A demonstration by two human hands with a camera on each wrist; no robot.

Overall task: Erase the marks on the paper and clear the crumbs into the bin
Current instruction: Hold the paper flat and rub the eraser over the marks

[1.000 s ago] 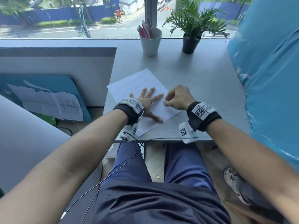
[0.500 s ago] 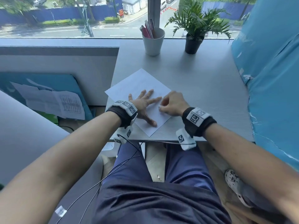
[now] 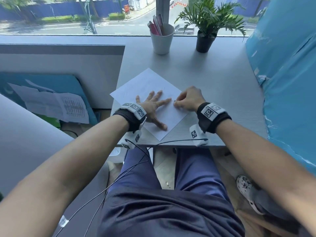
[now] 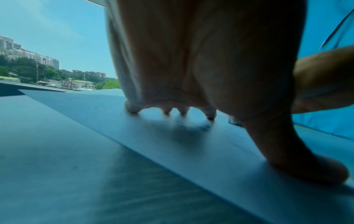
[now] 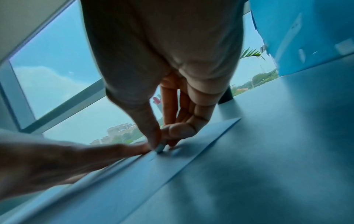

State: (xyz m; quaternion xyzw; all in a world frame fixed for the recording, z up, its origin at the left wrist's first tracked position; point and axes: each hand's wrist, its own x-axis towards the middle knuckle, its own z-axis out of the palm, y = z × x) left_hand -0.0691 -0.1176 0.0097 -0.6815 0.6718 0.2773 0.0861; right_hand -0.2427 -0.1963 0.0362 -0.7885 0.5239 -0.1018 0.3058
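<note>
The white sheet of paper [image 3: 154, 100] lies turned like a diamond on the grey tabletop [image 3: 213, 79], nearer me than the white pen cup [image 3: 161, 42]. I see my left forearm reaching in low, my left hand [image 3: 152, 109] flat on the sheet with fingers spread straight and thumb splayed, pressing it down. My right hand [image 3: 188, 99] sits just beside the left index fingertip, knuckles up, fingers curled, pinching a small pale eraser [image 5: 160, 147] whose tip touches the paper. Faint pencil marks [image 4: 193, 128] show under the left fingertips.
</note>
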